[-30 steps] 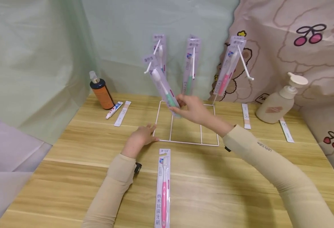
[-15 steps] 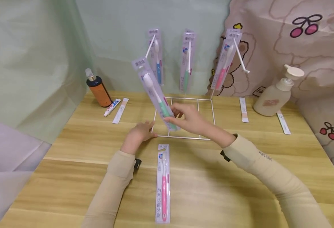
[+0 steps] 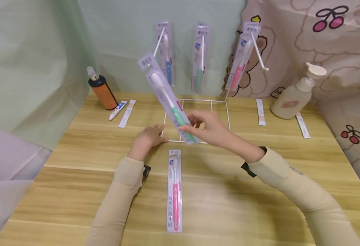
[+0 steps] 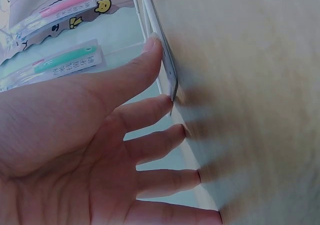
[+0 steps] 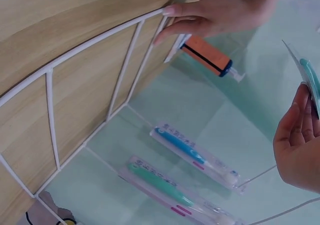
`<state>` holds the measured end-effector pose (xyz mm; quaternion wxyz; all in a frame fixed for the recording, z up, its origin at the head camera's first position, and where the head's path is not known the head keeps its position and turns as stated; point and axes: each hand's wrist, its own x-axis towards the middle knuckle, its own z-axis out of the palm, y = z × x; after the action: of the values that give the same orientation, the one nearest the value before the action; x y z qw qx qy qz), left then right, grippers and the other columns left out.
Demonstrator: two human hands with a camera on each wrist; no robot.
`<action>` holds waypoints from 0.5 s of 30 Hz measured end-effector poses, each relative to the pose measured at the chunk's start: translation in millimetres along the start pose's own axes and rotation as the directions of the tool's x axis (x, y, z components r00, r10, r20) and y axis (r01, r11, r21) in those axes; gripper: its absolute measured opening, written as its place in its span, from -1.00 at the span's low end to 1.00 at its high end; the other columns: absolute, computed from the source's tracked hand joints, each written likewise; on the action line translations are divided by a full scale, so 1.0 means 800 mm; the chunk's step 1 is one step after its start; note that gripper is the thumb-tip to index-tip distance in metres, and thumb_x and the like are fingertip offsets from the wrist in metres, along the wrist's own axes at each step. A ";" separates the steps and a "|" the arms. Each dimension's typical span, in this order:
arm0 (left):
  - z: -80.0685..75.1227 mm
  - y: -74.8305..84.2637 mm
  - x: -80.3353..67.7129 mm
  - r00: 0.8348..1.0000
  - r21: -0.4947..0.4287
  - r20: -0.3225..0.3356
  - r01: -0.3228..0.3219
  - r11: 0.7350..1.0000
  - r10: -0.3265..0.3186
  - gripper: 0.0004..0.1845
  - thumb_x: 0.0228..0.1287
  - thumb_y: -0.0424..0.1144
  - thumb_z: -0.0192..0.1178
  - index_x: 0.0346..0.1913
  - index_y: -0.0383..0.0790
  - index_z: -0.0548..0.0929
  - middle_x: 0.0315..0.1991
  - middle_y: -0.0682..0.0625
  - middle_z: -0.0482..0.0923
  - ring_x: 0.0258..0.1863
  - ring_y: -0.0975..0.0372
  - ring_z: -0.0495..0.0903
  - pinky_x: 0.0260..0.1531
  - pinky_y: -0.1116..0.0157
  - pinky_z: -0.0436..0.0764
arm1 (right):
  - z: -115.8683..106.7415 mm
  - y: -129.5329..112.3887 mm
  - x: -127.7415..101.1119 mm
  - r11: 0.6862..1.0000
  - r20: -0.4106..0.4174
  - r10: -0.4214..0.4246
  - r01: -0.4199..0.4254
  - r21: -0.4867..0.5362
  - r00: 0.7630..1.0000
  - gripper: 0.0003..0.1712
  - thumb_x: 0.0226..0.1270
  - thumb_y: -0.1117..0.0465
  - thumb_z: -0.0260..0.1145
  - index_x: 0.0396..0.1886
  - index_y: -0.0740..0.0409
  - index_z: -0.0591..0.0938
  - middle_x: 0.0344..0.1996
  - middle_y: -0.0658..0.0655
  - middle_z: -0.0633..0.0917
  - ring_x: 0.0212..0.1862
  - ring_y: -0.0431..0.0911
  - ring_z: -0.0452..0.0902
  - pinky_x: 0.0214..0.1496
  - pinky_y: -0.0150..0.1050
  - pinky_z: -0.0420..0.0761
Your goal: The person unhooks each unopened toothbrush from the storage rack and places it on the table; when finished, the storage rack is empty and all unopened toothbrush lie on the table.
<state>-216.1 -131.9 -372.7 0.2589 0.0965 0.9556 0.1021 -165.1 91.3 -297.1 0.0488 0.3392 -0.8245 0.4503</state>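
My right hand (image 3: pixel 205 126) pinches the lower end of a packaged toothbrush (image 3: pixel 167 97) with a green handle, tilted up and left. The pack's top overlaps the end of the rack's left hook in the head view. My left hand (image 3: pixel 148 138) rests at the front left corner of the white wire rack (image 3: pixel 228 114), thumb (image 4: pixel 147 62) on the wire and fingers straight against the table. Farther back on the rack hang packaged toothbrushes: blue (image 3: pixel 168 66), green (image 3: pixel 199 78) and pink (image 3: pixel 237 72). Another pink toothbrush pack (image 3: pixel 175 201) lies flat in front of the rack.
At the left stand an orange spray bottle (image 3: pixel 103 95), with a small toothpaste tube (image 3: pixel 117 110) and a slim sachet (image 3: pixel 127 114) beside it. A beige pump bottle (image 3: pixel 291 97) is at the right, near two more sachets (image 3: pixel 260 112). Curtains hang behind the wooden table (image 3: pixel 84 191).
The right hand has drawn the green toothbrush pack toward me; the hook tip that showed through its top is now hidden behind it. The left hand stays on the rack's corner.
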 end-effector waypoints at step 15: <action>-0.004 0.002 -0.004 1.000 0.018 0.003 -0.012 1.000 0.012 -0.23 0.37 0.06 -0.02 0.47 -0.16 -0.08 0.46 -0.23 -0.16 0.38 -0.24 -0.07 0.31 -0.16 0.10 | -0.002 -0.023 -0.012 0.998 0.015 0.001 -0.002 0.065 1.000 -0.80 0.12 0.26 0.40 -0.25 0.22 0.66 -0.46 0.01 0.69 -0.45 -0.20 0.52 -0.40 -0.33 0.59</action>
<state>-214.9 -131.3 -368.5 0.2587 0.1046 0.9556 0.0950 -147.0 91.1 -287.2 0.0311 0.3435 -0.8099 0.4745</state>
